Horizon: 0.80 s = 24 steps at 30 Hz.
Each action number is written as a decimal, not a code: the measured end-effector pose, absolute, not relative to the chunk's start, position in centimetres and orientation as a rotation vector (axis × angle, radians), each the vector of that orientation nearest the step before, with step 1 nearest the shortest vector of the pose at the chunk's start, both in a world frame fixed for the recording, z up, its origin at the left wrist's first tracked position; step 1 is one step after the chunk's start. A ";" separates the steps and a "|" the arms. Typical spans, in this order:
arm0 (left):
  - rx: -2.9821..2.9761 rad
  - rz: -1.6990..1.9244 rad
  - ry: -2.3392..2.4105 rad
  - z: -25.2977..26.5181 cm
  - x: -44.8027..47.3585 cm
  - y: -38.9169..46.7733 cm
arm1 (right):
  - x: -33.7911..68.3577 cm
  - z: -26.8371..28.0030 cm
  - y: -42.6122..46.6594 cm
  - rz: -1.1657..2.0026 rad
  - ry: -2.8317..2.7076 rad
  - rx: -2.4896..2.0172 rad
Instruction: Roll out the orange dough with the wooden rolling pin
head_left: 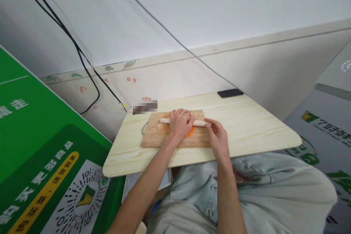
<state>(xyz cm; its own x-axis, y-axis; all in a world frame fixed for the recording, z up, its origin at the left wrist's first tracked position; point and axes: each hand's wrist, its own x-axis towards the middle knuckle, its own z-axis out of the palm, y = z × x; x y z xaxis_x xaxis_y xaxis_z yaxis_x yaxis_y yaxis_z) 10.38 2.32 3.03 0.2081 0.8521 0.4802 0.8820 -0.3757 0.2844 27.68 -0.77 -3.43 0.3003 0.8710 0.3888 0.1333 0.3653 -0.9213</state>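
Observation:
A pale wooden rolling pin [199, 123] lies across a wooden cutting board [153, 139]. My left hand [181, 122] presses down over the pin left of its middle, fingers curled across it. With thumb and fingers, my right hand [218, 135] grips the pin's right end. Partly hidden under the pin and my left hand is a flat orange piece [190, 131], which looks like dough. White powder [159, 126] is scattered on the board's left side. A metal ring handle [144, 128] sticks out at the board's left edge.
The board rests on a light wood-grain table [255, 124] against a white wall. A black phone [230, 93] lies at the back right. At the back left is a blurred-out dark object [145, 107]. Black cables [79, 49] hang at left, beside a green printed panel [35, 117].

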 end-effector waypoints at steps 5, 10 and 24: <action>-2.370 -0.907 -1.733 3.1 10.5 2.2 | 27.8 -3.1 -1.0 0.620 -1.158 -1.108; -2.359 -0.840 -1.744 3.3 10.5 2.1 | 27.8 -3.0 -1.1 0.676 -1.121 -1.096; -2.429 -0.499 -1.778 3.8 10.6 2.1 | 27.7 -2.7 -1.3 0.712 -1.086 -1.090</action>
<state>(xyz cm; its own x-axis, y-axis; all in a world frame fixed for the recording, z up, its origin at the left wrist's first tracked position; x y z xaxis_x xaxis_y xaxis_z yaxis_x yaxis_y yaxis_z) 10.64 2.08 3.79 0.2690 0.9110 0.3127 0.9406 -0.3183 0.1182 27.68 -1.31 -2.66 0.3404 0.8798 0.3317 0.0461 0.3367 -0.9405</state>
